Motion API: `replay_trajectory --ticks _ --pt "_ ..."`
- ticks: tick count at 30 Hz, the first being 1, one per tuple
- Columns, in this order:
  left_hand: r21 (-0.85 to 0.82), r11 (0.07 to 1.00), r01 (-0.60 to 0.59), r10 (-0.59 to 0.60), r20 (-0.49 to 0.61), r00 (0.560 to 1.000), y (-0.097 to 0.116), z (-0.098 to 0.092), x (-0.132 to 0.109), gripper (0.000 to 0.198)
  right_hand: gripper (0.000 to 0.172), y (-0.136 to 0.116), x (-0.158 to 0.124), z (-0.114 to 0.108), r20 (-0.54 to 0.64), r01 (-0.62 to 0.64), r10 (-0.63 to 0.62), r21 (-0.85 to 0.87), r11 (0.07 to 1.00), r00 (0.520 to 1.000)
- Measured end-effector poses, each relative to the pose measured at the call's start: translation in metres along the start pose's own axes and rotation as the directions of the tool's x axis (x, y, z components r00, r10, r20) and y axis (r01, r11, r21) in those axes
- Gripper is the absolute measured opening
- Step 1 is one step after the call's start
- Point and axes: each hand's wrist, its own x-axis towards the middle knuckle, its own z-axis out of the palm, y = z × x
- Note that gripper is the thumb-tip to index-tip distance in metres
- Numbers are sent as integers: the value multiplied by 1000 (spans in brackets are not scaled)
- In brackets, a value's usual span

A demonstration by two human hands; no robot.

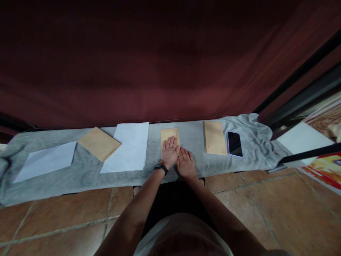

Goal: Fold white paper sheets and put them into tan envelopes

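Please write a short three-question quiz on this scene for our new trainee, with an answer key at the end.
1. Open question: What lies just to the right of the stack of brown envelopes?
2. True or false: The left hand lies over a single brown envelope in front of the person.
3. Fill in the blank: The dark wristband is worn on the ____ wrist.

Key:
1. A phone, its dark screen facing up.
2. True.
3. Left.
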Motion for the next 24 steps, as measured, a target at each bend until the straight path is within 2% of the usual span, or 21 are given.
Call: replay_trajectory --ticks 11,24 --pt "12 997 80 -79 -37 996 -2 1 0 63 51 -1 0 -1 -28 -17 17 14 1000 999" --pt "27 990 140 -136 -109 985 -12 0 -21 64 50 -2 -1 -3 -22 -33 33 18 999 999"
